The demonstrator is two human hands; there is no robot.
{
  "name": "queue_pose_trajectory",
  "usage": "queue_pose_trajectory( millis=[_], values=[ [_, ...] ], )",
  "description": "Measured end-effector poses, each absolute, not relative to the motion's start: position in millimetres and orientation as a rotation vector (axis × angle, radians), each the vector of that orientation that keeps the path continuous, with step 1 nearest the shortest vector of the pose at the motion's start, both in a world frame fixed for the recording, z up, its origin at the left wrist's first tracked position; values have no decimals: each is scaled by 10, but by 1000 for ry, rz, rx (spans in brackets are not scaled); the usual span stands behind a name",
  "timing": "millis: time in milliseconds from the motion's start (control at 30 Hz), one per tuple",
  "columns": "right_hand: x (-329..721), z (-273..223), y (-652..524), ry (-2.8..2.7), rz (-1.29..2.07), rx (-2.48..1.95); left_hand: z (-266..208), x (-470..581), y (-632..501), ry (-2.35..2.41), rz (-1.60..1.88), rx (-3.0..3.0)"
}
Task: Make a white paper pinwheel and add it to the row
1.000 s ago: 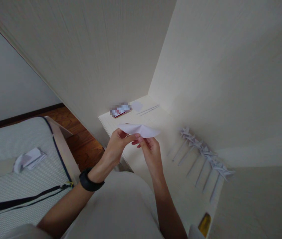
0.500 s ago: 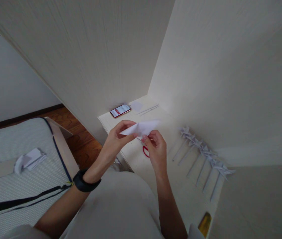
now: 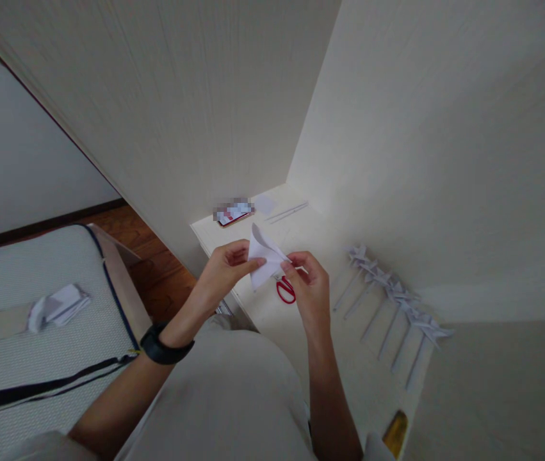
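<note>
A folded white sheet of paper [image 3: 265, 256] is held up above the table between both hands. My left hand [image 3: 227, 266] pinches its left side, thumb in front and fingers behind. At the paper's right corner, my right hand [image 3: 308, 278] grips with thumb and fingertips. One flap of the paper stands up and curves open at the top left. Red-handled scissors [image 3: 285, 291] lie on the table just below the paper, their blades mostly hidden behind it.
Several paper pinwheels on sticks [image 3: 394, 294] lie in a row along the wall on the white table [image 3: 320, 358]. Toward the back are a phone [image 3: 234, 213], a paper piece [image 3: 265, 204] and thin sticks [image 3: 287, 212]. Left, a mattress [image 3: 36, 256] carries more paper [image 3: 65, 304].
The paper has turned from a flat, wide shape to a more upright one with a raised flap. My right hand has shifted slightly right, showing more of the scissors' handles.
</note>
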State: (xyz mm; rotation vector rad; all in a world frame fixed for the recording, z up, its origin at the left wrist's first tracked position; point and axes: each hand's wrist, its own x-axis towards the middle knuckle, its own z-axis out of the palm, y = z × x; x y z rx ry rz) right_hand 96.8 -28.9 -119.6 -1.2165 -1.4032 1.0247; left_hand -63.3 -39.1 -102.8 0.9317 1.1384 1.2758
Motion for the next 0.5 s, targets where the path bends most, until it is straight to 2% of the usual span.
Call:
queue_pose_trajectory(
  millis=[500],
  values=[
    [897, -1188, -333, -1413, 932, -1252, -1071, -585, -411, 1200, 1385, 840]
  ],
)
